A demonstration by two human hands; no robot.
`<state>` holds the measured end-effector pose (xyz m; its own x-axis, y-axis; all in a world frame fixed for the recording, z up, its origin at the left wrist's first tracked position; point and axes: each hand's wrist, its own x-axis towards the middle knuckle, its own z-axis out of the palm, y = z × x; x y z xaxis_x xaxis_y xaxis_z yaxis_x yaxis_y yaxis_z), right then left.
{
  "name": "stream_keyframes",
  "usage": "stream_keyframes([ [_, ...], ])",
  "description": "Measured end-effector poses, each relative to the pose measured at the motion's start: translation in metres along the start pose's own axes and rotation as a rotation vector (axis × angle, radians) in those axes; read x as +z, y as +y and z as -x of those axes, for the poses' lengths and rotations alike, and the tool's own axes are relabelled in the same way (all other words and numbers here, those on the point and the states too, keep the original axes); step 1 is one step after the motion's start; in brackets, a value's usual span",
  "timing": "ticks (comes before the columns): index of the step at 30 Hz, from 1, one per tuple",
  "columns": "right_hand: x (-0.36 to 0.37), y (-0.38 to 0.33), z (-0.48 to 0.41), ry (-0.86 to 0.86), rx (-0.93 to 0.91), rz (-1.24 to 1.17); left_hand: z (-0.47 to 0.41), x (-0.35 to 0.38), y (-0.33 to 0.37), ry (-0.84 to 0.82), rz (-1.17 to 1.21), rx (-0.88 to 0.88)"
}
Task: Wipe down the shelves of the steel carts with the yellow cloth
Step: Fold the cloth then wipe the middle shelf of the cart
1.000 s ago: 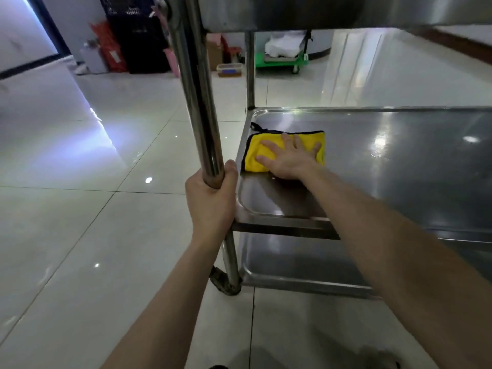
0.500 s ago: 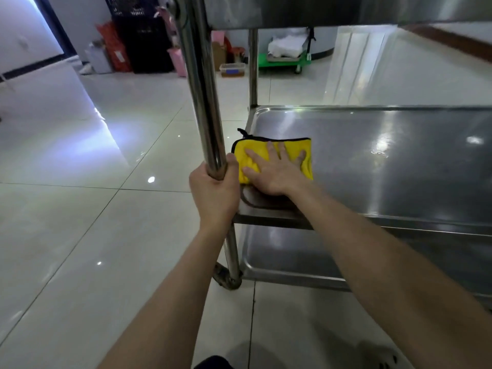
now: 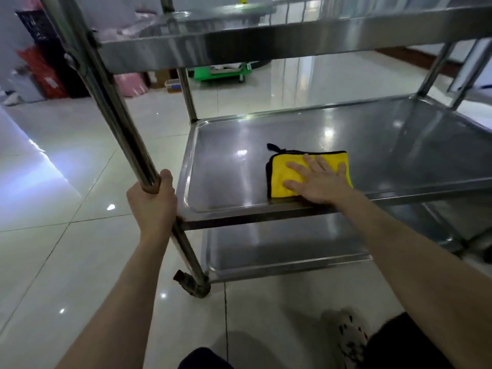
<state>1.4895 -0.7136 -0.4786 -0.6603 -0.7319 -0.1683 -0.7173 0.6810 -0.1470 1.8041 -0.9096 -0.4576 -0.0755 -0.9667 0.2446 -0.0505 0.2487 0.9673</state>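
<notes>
A steel cart with three shelves fills the view. Its middle shelf (image 3: 372,134) carries a folded yellow cloth (image 3: 279,179) with a black edge, near the front rim. My right hand (image 3: 318,181) lies flat on the cloth with fingers spread, pressing it onto the shelf. My left hand (image 3: 151,206) is wrapped around the cart's near left upright post (image 3: 106,102). The top shelf (image 3: 266,41) is above, the bottom shelf (image 3: 279,249) below.
Glossy white floor tiles surround the cart. A caster (image 3: 191,284) sits at the post's foot. A green trolley (image 3: 221,71), black crates (image 3: 34,27) and red and pink bags stand at the far wall. My foot (image 3: 346,336) is near the cart's front.
My right hand has slid the cloth to the right along the middle shelf, away from the left front corner. My left hand keeps its grip on the post. The view has pulled back.
</notes>
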Motion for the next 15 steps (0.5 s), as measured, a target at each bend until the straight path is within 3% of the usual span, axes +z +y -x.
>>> stream_keyframes([
  [3, -0.013, 0.024, -0.036, 0.004, 0.133, -0.022, 0.0, 0.001, -0.005, 0.01, -0.005, 0.019],
  [7, -0.02, -0.018, -0.087, 0.006, 0.149, -0.019, 0.002, 0.002, -0.009, 0.024, 0.035, 0.031],
  [11, -0.015, -0.119, -0.113, -0.005, 0.001, 0.028, 0.005, 0.004, -0.009, 0.049, 0.072, 0.035],
  [15, 0.008, -0.205, -0.082, -0.017, -0.219, 0.063, 0.005, 0.004, -0.006, 0.043, 0.069, 0.032],
])
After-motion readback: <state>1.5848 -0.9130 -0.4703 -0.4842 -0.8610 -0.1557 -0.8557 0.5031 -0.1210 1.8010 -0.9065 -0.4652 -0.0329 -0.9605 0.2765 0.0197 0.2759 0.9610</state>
